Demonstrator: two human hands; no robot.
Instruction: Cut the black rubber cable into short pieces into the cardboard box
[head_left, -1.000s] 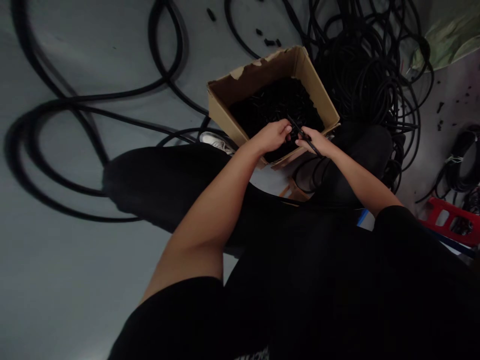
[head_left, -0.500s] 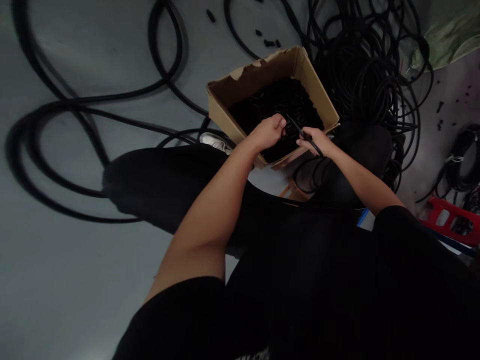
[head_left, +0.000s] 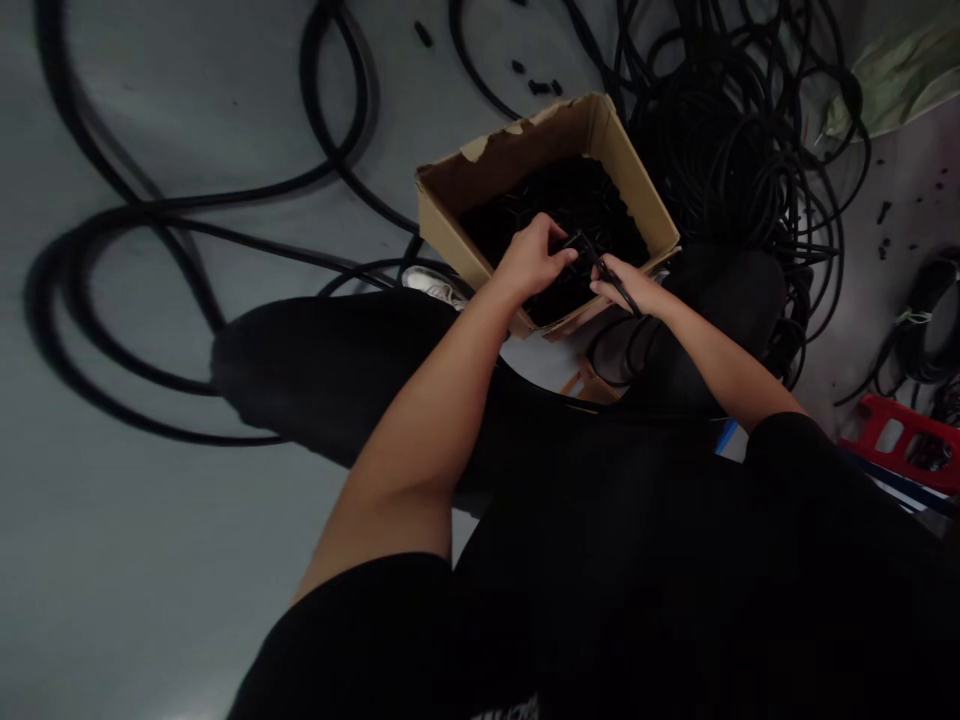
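Left hand [head_left: 532, 260] was curled over the near part of the box, its fingers bent and closed toward a dark tangle of pieces just beside the other hand. Whether it was pinching anything, I could not tell, because the fingertips were lost against the black. Right hand [head_left: 626, 285] was pinching a thin black piece [head_left: 609, 274] between thumb and fingers, and that piece ran at a slant from the gap between the hands out past the right palm. Both hands were held just above a cardboard box [head_left: 525, 150], close together but not clearly touching. The box stood on the floor right in front of the person, with its far rim torn and ragged. It was heaped with short black pieces [head_left: 555, 195].

Beyond the box on the far right lay a big tangle of black cable [head_left: 727, 140], and a few small black bits [head_left: 536, 87] were scattered on the floor at the far side. Long loops of black cable [head_left: 150, 212] sprawled across the grey floor [head_left: 150, 560] on the left. The person's dark trouser leg [head_left: 315, 370] crossed the near left, with a white shoe [head_left: 435, 288] poking out beyond it. A red plastic stool [head_left: 900, 440] stood at the right edge, and a pale green bag [head_left: 892, 85] lay in the far right corner.
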